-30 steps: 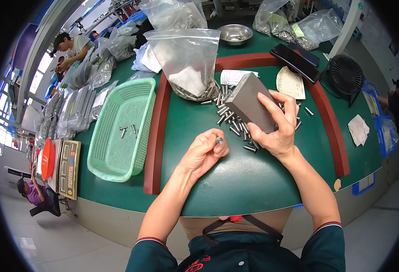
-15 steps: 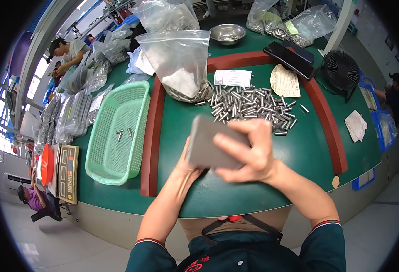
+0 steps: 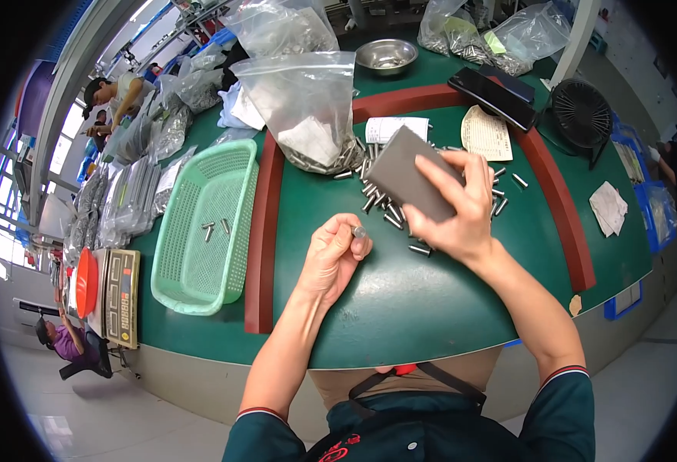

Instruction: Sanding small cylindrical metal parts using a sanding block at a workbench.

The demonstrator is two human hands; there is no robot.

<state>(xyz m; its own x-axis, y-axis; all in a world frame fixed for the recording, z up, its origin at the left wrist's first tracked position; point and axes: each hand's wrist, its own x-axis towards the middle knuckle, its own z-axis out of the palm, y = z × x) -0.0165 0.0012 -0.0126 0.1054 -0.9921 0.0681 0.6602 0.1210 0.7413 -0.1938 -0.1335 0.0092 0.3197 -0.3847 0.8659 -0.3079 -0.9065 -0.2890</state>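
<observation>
Now the left hand pinches a pin toward the surface's near edge; the right hand grips a block over the heap. Just a few pins in the basket, most seemingly left!

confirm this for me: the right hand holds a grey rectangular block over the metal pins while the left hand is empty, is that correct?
The left hand is not empty: it grips a small metal pin, as the head view shows. The right hand does hold the grey rectangular block over the metal pins.
</observation>
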